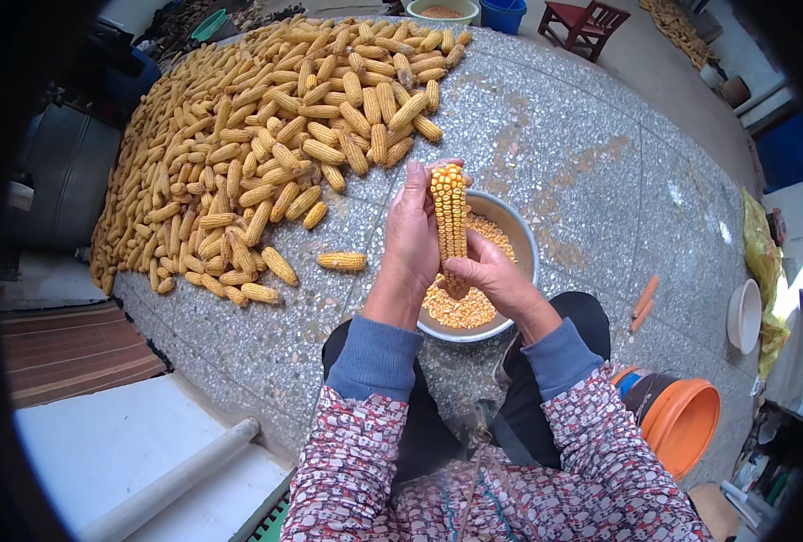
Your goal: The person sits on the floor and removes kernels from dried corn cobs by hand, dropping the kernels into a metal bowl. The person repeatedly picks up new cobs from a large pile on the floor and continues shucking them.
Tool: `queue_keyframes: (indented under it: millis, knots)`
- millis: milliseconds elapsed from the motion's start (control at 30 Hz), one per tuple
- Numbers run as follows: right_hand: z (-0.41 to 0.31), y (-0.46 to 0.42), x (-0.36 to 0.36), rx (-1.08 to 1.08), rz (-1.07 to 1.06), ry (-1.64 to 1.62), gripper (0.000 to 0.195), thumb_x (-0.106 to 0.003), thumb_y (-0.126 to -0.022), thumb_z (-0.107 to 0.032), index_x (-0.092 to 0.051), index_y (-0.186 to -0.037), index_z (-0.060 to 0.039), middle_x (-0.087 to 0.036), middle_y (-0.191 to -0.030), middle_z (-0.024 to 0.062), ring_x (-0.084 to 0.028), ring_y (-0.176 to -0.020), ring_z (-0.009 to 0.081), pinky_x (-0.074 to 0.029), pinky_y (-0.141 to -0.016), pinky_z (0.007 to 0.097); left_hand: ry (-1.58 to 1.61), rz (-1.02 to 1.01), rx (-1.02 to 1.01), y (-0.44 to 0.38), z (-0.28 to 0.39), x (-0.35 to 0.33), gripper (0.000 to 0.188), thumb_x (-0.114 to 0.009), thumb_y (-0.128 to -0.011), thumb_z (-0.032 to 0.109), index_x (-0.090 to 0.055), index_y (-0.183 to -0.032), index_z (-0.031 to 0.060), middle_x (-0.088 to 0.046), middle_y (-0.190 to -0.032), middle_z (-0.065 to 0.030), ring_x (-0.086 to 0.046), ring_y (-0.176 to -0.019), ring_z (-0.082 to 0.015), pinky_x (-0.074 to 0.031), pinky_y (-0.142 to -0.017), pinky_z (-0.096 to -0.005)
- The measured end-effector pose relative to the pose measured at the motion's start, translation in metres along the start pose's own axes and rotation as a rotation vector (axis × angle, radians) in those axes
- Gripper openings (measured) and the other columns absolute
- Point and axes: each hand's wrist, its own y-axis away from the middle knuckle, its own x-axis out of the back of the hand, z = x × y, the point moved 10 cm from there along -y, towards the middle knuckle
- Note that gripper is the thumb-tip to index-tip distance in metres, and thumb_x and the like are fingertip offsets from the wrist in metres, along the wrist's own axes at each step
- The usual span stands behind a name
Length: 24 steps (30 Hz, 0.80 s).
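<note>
An ear of dried yellow corn (450,217) stands nearly upright between my two hands, above a metal basin (527,252) that holds loose corn kernels (462,310). My left hand (412,227) wraps the ear from the left side, its thumb pointing up. Around the lower end of the same ear my right hand (493,274) is closed, with the thumb on the kernels. Some rows near the ear's lower part are hidden by the fingers. A single ear of corn (342,261) lies on the speckled floor left of the basin.
A large heap of corn ears (293,129) spreads across the upper left. Two bare corncobs (644,305) lie to the right, near a white bowl (744,317) and an orange bucket (687,427) on its side. Farther off stand a red chair (584,28) and a blue bucket (503,15).
</note>
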Motion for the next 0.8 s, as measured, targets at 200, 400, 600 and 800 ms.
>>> queue_keyframes:
  millis: [200, 400, 600, 800]
  knots:
    - [-0.005, -0.001, -0.001, 0.067, 0.021, 0.107, 0.066, -0.067, -0.091, -0.025, -0.034, -0.142, 0.0003, -0.052, -0.13, 0.0083, -0.051, -0.121, 0.0179, -0.039, -0.103, 0.0332, -0.219, -0.049, -0.145, 0.009, 0.014, -0.022, 0.047, -0.045, -0.101, 0.045, -0.057, -0.113, 0.0004, -0.066, -0.085, -0.007, -0.063, -0.081, -0.0115, -0.051, -0.076, -0.025]
    - [0.0, -0.002, -0.004, 0.136, 0.02, 0.167, 0.071, -0.066, -0.091, -0.026, -0.028, -0.145, 0.0022, -0.048, -0.135, 0.0109, -0.045, -0.127, 0.02, -0.035, -0.107, 0.0347, -0.29, -0.047, -0.212, 0.01, 0.016, -0.018, 0.047, -0.044, -0.101, 0.044, -0.058, -0.106, -0.0001, -0.064, -0.078, -0.0083, -0.066, -0.068, -0.0156, -0.055, -0.064, -0.0265]
    - [-0.004, 0.001, -0.003, 0.193, 0.066, 0.234, 0.071, -0.066, -0.092, -0.032, -0.029, -0.142, 0.0035, -0.051, -0.13, 0.0117, -0.052, -0.119, 0.0191, -0.042, -0.099, 0.0316, -0.323, 0.026, -0.255, 0.014, 0.019, -0.014, 0.047, -0.04, -0.102, 0.044, -0.058, -0.101, 0.0007, -0.062, -0.07, -0.0074, -0.062, -0.058, -0.0124, -0.053, -0.054, -0.0232]
    - [-0.002, 0.003, 0.003, 0.284, 0.132, 0.368, 0.071, -0.065, -0.092, -0.035, -0.032, -0.141, 0.0043, -0.055, -0.125, 0.0153, -0.053, -0.118, 0.021, -0.042, -0.098, 0.0329, -0.34, 0.03, -0.286, 0.016, 0.025, -0.014, 0.048, -0.035, -0.104, 0.043, -0.057, -0.099, 0.0003, -0.062, -0.069, -0.0077, -0.06, -0.056, -0.0113, -0.051, -0.051, -0.0222]
